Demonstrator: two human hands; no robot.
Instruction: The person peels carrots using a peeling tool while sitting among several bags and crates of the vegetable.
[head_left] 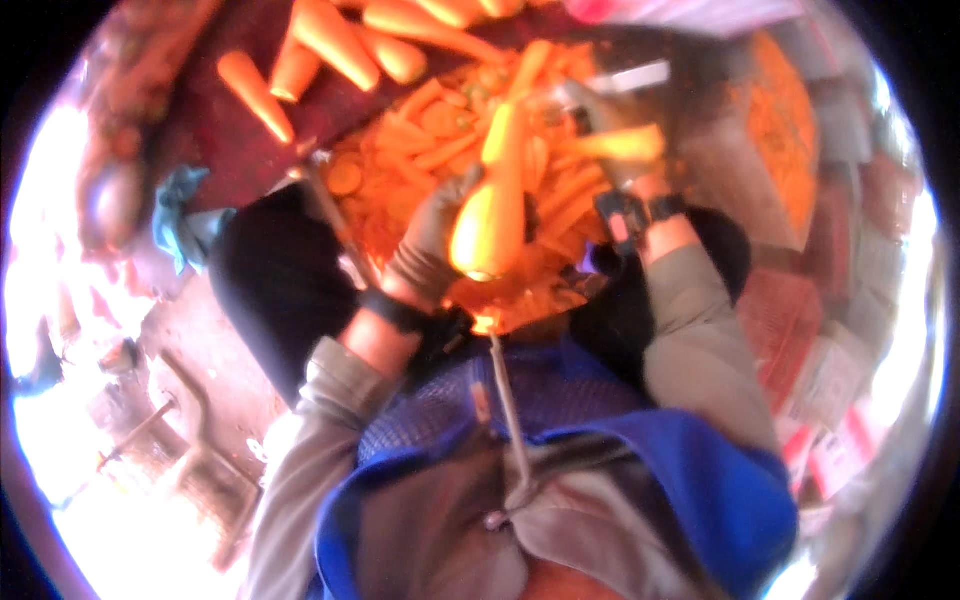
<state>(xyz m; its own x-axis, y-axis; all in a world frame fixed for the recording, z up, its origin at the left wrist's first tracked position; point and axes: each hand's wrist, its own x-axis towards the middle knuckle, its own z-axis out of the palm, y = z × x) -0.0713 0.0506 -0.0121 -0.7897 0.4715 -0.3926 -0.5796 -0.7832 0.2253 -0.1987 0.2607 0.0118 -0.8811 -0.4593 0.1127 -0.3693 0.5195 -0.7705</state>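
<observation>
My left hand (437,232), in a grey glove, is closed around a large carrot (490,225), its thick end toward me. Beyond and above it lies a heap of cut carrot pieces (440,125) in a container between my knees. My right hand (605,115), also gloved, is closed at the right side of the heap and smeared by motion. A pale, flat, blade-like strip (640,77) shows beside its fingers, and an orange-yellow elongated piece (622,143) crosses by the palm. Which of these it grips is unclear.
Several whole carrots (335,45) lie on a dark red surface at the far left. A teal cloth (185,215) rests beside my left knee. On the right stand a container with shredded orange bits (785,140) and a red crate (785,320). A metal frame (195,430) is at lower left.
</observation>
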